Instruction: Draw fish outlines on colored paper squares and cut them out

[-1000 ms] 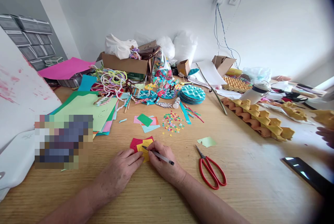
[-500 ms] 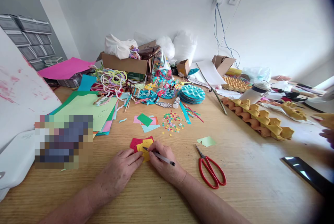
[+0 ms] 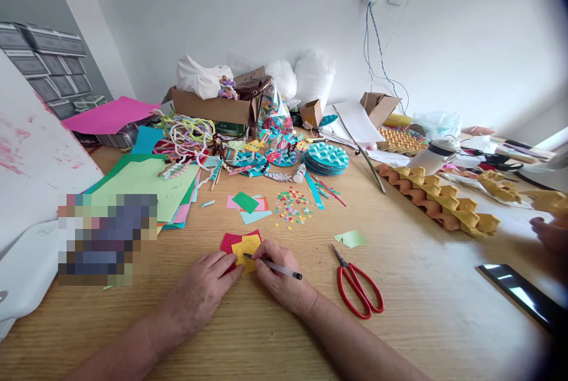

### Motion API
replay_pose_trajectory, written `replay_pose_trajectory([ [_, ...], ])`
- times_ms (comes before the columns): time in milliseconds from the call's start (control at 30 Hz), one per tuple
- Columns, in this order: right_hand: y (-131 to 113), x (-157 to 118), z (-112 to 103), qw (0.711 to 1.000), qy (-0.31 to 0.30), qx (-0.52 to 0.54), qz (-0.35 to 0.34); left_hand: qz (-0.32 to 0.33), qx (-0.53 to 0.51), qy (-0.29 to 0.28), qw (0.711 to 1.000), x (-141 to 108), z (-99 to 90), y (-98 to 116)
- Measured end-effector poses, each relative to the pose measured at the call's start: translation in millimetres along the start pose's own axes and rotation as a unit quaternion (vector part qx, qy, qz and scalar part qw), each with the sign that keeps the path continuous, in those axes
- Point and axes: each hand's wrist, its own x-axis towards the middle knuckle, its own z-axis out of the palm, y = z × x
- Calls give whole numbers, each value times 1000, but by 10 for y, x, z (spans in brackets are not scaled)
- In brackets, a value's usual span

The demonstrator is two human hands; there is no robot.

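Observation:
My right hand (image 3: 284, 277) grips a pen (image 3: 277, 267) with a dark cap end, its tip touching a small yellow paper (image 3: 242, 246) that bears a faint drawn outline. Under and beside the yellow paper is a red paper (image 3: 228, 241). My left hand (image 3: 202, 283) lies with its fingers spread, fingertips resting on the lower left edge of the papers. To the right of my right hand, red-handled scissors (image 3: 360, 286) rest on the table, just below a light green paper scrap (image 3: 351, 239).
Colored paper sheets (image 3: 142, 183) are stacked at left. Paper dots (image 3: 293, 206) lie beyond my hands, near scalloped blue plates (image 3: 326, 159). An egg carton (image 3: 439, 197) and a phone (image 3: 517, 292) are at right, with another person's hand (image 3: 550, 233) near the edge.
The pen tip has shifted slightly on the yellow paper, and the pen's rear end has swung a little right. The other person's hand has come further into view at the right edge.

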Motion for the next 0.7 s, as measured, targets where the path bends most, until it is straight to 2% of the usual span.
replay_pose_trajectory([
  [233,-29,-21,-24,1000,-10,2,8,0,1,5,1000,0,14,-1],
  [700,-46,-25,-33,1000,-18,9,18,-6,-2,-23,1000,13,-8,9],
])
